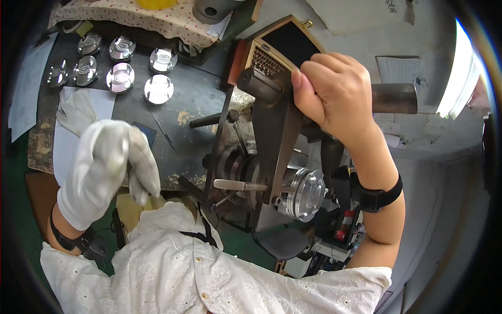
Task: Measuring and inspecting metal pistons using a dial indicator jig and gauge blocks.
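Here, right hand raised, fingers clamped on press lever, gloved left hand lifted, fingers loosely curled, empty.

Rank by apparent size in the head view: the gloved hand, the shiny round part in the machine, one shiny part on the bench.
1. Gloved left hand, nearest the camera.
2. Round part in the machine.
3. Bench part, farther away, so true size unsure.

Lever handle is partly covered by right hand; gloved left hand is motion-blurred, grip undeterminable.

A metal workshop — greasy press machine, machined pistons on worn bench.
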{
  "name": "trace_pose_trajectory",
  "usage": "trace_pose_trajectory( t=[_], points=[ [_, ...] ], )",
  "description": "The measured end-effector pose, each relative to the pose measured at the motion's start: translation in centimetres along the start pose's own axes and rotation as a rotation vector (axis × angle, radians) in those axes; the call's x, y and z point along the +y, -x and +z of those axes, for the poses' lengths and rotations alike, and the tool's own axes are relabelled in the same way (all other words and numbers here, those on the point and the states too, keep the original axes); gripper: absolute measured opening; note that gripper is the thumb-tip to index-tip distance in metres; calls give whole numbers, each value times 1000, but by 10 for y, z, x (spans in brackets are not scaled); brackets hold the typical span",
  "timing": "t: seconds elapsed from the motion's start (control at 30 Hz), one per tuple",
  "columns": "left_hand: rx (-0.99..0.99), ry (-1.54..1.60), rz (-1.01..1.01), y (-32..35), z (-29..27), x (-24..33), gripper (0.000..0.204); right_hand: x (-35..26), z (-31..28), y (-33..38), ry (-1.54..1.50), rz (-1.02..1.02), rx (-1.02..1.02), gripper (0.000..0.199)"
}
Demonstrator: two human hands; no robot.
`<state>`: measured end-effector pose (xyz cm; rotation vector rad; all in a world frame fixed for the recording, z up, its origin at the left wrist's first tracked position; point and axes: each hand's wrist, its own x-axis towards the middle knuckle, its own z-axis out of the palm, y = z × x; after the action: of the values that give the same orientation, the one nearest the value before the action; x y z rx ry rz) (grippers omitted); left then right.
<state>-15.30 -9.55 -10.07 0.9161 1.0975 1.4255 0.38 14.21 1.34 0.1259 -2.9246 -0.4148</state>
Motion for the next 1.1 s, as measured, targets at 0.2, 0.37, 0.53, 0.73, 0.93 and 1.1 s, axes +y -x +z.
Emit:
trace_pose_trajectory(
  t=[0.2,0.37,0.53,0.73,0.93,1.1],
  points=[
    [185,-91,-10,-35,5,38,44,-2,1,4,-6,80,-21,26],
    [5,-24,337,-68,13,41,27,-7,-2,2,13,88,-43,26],
    [83,-505,763,-108,32,34,25,-9,-1,4,0,111,-31,24],
    [70,-721,925,-130,53,37,60,-9,-4,4,-10,135,-84,21],
    [59,-742,950,-136,58,33,62,-7,3,9,-43,144,10,23],
    [3,-674,955,-138,56,33,60,-9,1,9,-44,154,-33,23]
  ],
)
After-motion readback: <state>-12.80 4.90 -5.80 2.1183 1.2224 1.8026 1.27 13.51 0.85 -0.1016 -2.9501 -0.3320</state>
